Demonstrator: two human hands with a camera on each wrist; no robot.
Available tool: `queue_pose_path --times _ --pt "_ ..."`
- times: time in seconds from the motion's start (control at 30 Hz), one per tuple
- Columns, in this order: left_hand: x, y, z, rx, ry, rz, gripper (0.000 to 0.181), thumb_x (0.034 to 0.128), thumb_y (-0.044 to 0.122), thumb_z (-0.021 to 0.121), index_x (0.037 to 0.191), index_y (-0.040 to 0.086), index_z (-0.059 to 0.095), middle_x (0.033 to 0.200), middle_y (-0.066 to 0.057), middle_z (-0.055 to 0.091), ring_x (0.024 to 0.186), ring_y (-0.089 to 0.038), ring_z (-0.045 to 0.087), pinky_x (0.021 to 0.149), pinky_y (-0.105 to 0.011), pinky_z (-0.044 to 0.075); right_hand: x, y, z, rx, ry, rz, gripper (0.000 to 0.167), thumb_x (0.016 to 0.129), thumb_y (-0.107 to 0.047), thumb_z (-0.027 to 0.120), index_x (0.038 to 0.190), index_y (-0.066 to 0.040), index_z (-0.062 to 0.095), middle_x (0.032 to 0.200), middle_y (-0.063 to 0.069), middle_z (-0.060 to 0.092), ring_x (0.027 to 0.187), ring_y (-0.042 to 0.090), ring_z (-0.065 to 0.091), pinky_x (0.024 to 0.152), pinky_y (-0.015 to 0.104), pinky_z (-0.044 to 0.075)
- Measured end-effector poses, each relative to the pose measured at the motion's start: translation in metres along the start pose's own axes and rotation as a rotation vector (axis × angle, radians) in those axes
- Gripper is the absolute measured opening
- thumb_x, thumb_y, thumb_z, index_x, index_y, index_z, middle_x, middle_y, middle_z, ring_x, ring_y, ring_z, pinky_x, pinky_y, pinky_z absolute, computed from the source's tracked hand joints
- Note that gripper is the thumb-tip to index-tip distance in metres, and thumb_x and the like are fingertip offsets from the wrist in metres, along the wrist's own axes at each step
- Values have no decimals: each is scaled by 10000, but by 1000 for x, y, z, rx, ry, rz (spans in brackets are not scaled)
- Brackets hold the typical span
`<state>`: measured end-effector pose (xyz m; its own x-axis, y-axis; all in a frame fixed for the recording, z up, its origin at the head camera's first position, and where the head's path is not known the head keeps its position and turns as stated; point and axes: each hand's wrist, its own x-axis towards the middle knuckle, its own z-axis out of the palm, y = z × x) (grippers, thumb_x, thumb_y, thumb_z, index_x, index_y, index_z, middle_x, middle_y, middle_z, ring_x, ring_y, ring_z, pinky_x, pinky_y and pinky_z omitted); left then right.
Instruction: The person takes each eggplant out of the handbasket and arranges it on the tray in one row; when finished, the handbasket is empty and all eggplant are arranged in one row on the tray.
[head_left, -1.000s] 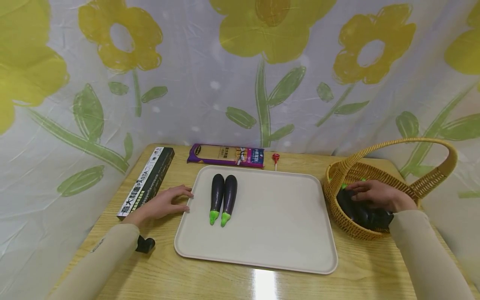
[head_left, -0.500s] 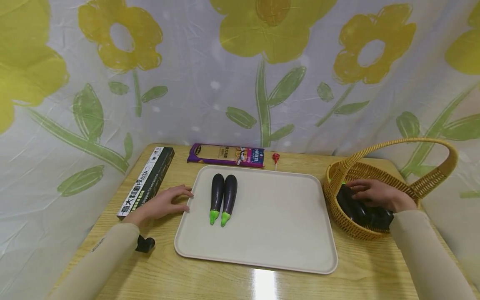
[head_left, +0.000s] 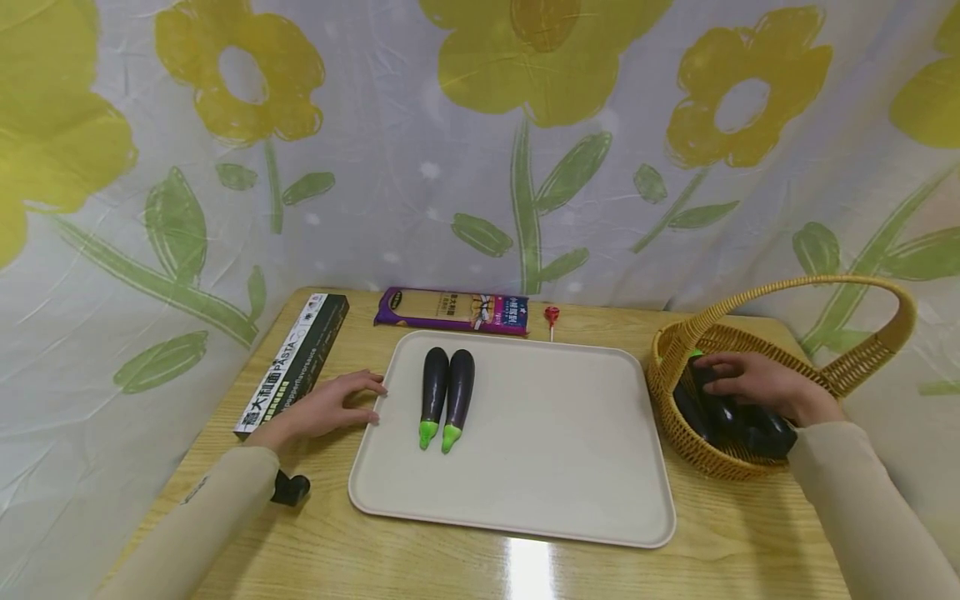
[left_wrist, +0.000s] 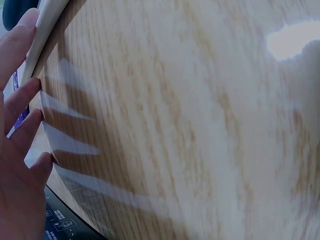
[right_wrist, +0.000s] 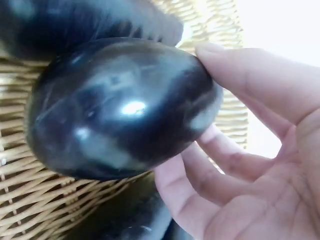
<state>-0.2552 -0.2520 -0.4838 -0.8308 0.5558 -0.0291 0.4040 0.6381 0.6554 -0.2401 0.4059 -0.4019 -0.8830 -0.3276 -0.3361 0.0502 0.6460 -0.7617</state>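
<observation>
Right hand (head_left: 772,385) shifts slightly right over basket (head_left: 696,456), pinching an eggplant (right_wrist: 120,110); removal apparently starting. Left hand (head_left: 326,408), fingers loosely extended, at tray's (head_left: 555,442) left rim.

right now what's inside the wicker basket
At least three dark eggplants lie in the wicker basket, one held by the right hand. That hand and the upper eggplants cover what's underneath, so I can't count them all.
</observation>
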Motion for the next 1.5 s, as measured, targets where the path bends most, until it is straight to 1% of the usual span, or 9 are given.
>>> queue_pose_path --times 0.1,0.2,0.3,0.43,0.6,0.9,1.2,1.37,1.5 --pt "1 0 0 -1 -3 -3 401 889 273 734 1243 116 632 1460 -193 455 1407 -450 278 1141 -608 209 -6 -6 1 -77 63 -33 565 954 -200 649 1397 78 434 1360 381 424 1165 368 521 798 338 540" --pt "1 0 1 4 -4 -3 405 890 277 732 1247 116 630 1460 -195 454 1406 -453 276 1138 -613 208 -12 -11 2 -93 105 -37 578 964 -250 639 1417 44 434 1377 369 400 1210 457 470 823 409 544" --pt "0 -1 1 4 -2 -9 406 889 283 732 1246 118 631 1461 -194 454 1408 -450 274 1138 -614 209 -18 -17 5 -110 143 -38 589 964 -298 637 1429 6 442 1396 347 392 1215 464 468 843 409 538" --pt "0 -1 1 4 -4 -18 413 886 299 734 1246 124 632 1464 -187 454 1415 -441 267 1141 -608 209 -27 -26 10 -161 192 -50 577 959 -326 642 1411 -11 473 1386 321 424 1234 455 445 832 308 513" --pt "1 -3 0 3 -4 -13 411 889 307 730 1248 135 631 1462 -181 457 1416 -443 262 1143 -608 204 -41 -40 18 -167 225 -39 598 956 -379 635 1420 -41 469 1409 309 416 1259 463 429 825 277 508" --pt "1 -4 1 10 -5 -14 416 887 322 729 1253 151 630 1469 -171 453 1418 -435 264 1143 -607 205 -60 -59 37 -95 218 -68 565 961 -334 639 1421 -52 470 1400 262 460 1185 425 537 773 271 552" --pt "1 -6 2 11 -3 -10 417 888 350 723 1251 167 631 1470 -174 451 1411 -441 275 1138 -614 211 -78 -59 51 -78 196 -77 518 962 -281 645 1401 -57 487 1446 259 398 1238 510 475 775 304 553" --pt "2 -6 2 4 -2 -15 411 887 343 727 1249 173 632 1471 -172 451 1414 -438 271 1140 -610 209 -87 -60 59 19 158 -117 497 972 -216 630 1407 -42 465 1457 274 343 1250 530 442 745 302 569" --pt "1 -6 2 6 -2 -19 413 888 342 725 1252 170 630 1475 -171 447 1415 -432 274 1141 -607 211 -94 -62 66 21 136 -124 504 977 -233 620 1435 -101 455 1501 244 283 1279 537 405 770 261 550"
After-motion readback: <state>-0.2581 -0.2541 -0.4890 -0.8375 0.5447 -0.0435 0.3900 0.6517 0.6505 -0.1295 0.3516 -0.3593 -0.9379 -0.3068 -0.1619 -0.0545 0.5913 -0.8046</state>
